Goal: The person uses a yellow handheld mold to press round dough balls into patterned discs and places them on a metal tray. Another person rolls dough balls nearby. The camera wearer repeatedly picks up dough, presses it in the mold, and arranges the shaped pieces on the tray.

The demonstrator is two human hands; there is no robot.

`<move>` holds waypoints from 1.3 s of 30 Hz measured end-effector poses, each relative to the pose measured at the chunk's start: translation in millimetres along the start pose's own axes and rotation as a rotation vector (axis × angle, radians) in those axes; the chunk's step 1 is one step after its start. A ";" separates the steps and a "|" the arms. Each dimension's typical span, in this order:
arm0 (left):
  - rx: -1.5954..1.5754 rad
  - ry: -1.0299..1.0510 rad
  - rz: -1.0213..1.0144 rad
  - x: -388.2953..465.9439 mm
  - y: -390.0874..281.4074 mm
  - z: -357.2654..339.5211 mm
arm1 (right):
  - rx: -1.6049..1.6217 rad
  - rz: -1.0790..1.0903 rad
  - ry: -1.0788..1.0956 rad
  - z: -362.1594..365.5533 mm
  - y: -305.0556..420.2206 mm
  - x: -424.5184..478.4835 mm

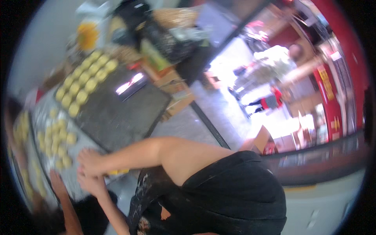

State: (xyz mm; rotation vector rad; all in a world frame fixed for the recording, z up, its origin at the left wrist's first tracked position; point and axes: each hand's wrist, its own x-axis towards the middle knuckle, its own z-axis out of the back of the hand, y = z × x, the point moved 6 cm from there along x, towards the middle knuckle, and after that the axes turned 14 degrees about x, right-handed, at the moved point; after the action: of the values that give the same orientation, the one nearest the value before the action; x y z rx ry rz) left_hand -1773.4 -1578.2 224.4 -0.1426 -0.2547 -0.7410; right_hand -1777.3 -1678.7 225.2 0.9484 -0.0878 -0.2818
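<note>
My right hand (92, 161) reaches across from the right, low over a flour-dusted table (72, 188). Against it lies my left hand (91, 182), coming up from the bottom, and the two touch or overlap. Blur and the angle hide whether anything is between the fingers. Just beyond them, a loose cluster of small pale-yellow dough balls (55, 141) rests on the floured surface. Farther off, flattened round dough pieces (83, 79) stand in rows along the edge of a dark board (117, 120).
Another person's hand (57, 182) is on the table left of mine. A smartphone (130, 86) lies on the dark board. Cardboard boxes (176, 94) stand beyond the board, near wrapped bags (173, 17). At right, people (273, 61) are in a bright open doorway.
</note>
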 end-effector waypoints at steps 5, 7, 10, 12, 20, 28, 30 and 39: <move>0.322 0.172 -0.208 28.1 -28.4 2.0 | 0.112 0.063 -0.159 46.7 -15.6 -54.0; 0.352 0.136 -0.228 34.6 -22.1 -8.4 | 0.132 0.038 -0.191 59.4 -19.5 -64.6; 0.356 0.205 -0.173 36.6 -22.2 -6.6 | 0.114 -0.010 -0.172 74.4 -22.5 -72.4; 0.355 0.266 -0.147 39.2 -27.4 -7.9 | 0.094 -0.048 -0.157 80.7 -27.8 -76.4; 0.117 -0.103 -0.121 36.4 -12.6 10.8 | 0.127 -0.101 0.082 61.9 -33.4 -68.9; -0.131 0.252 0.244 15.0 16.8 37.4 | 0.163 -0.261 0.520 2.1 -62.1 -63.5; -0.338 0.076 0.256 6.7 24.8 36.6 | 0.470 -0.458 0.533 32.1 -42.8 -68.3; -0.821 -0.098 0.156 67.9 -4.0 -10.0 | 1.122 -0.506 0.304 80.7 -73.2 -56.2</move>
State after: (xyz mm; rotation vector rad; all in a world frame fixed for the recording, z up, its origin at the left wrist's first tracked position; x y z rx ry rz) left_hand -1726.3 -1627.3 233.9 -0.9688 -0.0170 -0.6474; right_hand -1861.8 -1767.0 215.5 2.1234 0.3169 -0.5702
